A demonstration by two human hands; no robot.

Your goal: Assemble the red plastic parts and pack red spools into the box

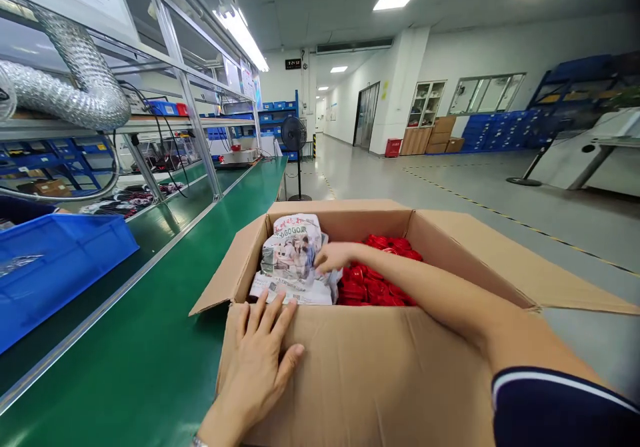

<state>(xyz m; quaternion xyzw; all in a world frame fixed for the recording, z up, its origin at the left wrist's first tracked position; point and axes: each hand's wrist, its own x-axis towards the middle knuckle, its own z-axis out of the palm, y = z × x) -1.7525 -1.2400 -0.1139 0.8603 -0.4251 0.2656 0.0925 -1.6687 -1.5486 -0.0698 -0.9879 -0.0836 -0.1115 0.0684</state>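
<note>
An open cardboard box [370, 360] stands before me with its flaps folded outward. Crumpled newspaper [293, 254] fills the left part of its inside, and a heap of red items [370, 284], too jumbled to name, lies on the right. My left hand [263, 350] rests flat on the near side of the box, its fingers spread at the top edge. Reaching across the box from the right, my right hand [334, 257] has its fingers curled against the right edge of the newspaper and appears to pinch it; the fingertips are partly hidden.
The box sits by a green workbench [150, 340] with a metal frame above it. A blue bin [60, 260] lies at the left, with part of a person's dark sleeve [25, 208] behind. Farther off stand a black fan [294, 137] and blue crates [500, 132].
</note>
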